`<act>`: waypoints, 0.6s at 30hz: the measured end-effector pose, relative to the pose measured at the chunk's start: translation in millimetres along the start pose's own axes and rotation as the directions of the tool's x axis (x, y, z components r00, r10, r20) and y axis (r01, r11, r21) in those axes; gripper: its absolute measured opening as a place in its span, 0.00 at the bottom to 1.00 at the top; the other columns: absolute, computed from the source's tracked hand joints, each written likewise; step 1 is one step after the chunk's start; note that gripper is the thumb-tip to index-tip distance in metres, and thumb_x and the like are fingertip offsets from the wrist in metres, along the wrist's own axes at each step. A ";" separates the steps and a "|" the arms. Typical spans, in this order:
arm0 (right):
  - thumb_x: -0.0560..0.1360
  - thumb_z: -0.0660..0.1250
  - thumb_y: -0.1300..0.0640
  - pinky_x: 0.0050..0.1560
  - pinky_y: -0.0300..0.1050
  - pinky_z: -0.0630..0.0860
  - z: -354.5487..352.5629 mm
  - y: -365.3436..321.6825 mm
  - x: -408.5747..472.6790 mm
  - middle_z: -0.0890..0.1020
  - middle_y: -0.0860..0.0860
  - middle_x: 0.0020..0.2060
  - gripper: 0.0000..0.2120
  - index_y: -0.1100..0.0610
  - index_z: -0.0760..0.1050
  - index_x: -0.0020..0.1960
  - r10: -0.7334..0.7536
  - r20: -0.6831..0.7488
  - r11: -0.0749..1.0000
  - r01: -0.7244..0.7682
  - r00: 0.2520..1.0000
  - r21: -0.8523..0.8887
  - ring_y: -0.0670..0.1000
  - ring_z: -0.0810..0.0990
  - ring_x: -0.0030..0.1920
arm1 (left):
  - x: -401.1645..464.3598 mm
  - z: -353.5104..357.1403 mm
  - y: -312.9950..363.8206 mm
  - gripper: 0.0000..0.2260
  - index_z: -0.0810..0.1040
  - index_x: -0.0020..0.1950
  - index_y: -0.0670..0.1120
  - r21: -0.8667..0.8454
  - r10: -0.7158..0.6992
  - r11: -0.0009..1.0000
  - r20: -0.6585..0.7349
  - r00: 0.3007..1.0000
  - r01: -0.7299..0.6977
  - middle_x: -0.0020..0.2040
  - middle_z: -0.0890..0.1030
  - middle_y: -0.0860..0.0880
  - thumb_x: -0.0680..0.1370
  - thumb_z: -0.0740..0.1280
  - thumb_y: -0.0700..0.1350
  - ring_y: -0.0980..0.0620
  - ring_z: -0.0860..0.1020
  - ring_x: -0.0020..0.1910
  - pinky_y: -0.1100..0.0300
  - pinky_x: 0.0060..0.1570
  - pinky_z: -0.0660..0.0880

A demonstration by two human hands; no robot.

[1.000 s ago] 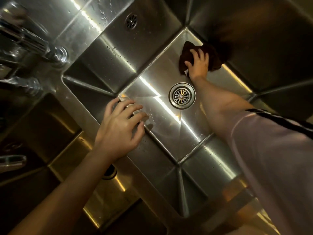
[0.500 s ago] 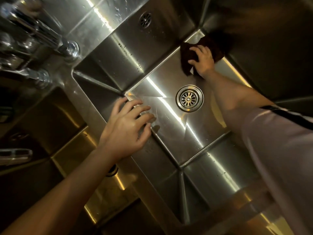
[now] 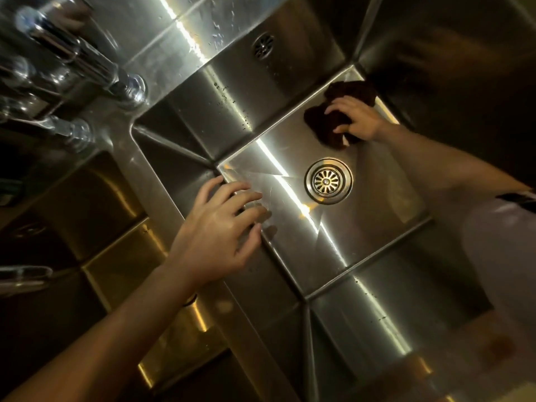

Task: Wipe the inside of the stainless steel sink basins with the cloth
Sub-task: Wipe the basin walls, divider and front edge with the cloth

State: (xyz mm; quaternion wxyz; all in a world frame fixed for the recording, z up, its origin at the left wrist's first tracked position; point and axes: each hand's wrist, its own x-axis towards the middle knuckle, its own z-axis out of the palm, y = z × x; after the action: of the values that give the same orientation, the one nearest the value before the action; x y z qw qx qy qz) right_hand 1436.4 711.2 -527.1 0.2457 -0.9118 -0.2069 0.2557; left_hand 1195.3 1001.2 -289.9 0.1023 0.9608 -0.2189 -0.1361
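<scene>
A stainless steel sink basin [image 3: 362, 236] fills the middle of the view, with a round drain strainer [image 3: 328, 181] in its floor. My right hand [image 3: 358, 118] presses a dark brown cloth [image 3: 326, 120] flat against the basin floor near the far right corner, just beyond the drain. My left hand [image 3: 220, 230] rests with spread fingers on the divider rim [image 3: 185, 158] between the two basins and holds nothing. A second basin [image 3: 116, 256] lies to the left, dim and partly hidden by my left forearm.
Chrome faucet pipes [image 3: 87, 65] cross the upper left above the rim. An overflow grille [image 3: 263, 49] sits in the back wall of the basin. My pale sleeve [image 3: 504, 250] covers the right edge of the view.
My right hand has drawn the cloth from the far corner back toward the drain side, turning sideways. The left hand stays on the rim. The view has shifted slightly.
</scene>
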 end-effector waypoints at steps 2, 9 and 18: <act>0.73 0.70 0.61 0.73 0.41 0.50 -11.5 -0.9 17.8 0.68 0.55 0.71 0.25 0.56 0.69 0.69 0.040 -0.070 0.998 -0.038 0.997 0.040 0.57 0.59 0.74 | -1.0 1.5 -1.0 0.15 0.82 0.56 0.47 -0.006 0.000 1.000 -0.014 1.000 0.000 0.60 0.80 0.49 0.77 0.59 0.50 0.49 0.73 0.65 0.46 0.71 0.59; 0.73 0.70 0.59 0.76 0.46 0.49 12.0 -17.6 21.3 0.67 0.53 0.71 0.24 0.54 0.69 0.68 0.161 -0.180 0.981 -0.137 0.970 0.141 0.55 0.57 0.76 | -1.1 -1.0 1.6 0.15 0.82 0.56 0.48 0.007 -0.015 1.000 -0.001 1.000 0.015 0.61 0.80 0.49 0.77 0.59 0.50 0.49 0.73 0.65 0.49 0.71 0.57; 0.73 0.71 0.58 0.77 0.54 0.50 53.2 -28.9 -10.1 0.64 0.54 0.73 0.25 0.52 0.70 0.69 -0.121 0.090 0.991 0.115 0.989 0.063 0.57 0.55 0.76 | -0.4 -3.4 3.4 0.16 0.82 0.56 0.47 0.022 -0.036 0.999 0.025 0.999 0.035 0.61 0.80 0.49 0.78 0.58 0.51 0.50 0.73 0.66 0.49 0.71 0.57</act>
State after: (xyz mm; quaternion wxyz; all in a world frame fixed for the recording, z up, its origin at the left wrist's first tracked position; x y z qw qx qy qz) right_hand 1391.0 747.2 -547.3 0.2768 -0.8775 -0.2643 0.2891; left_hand 1194.6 998.8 -285.7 0.0867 0.9638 -0.2046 -0.1475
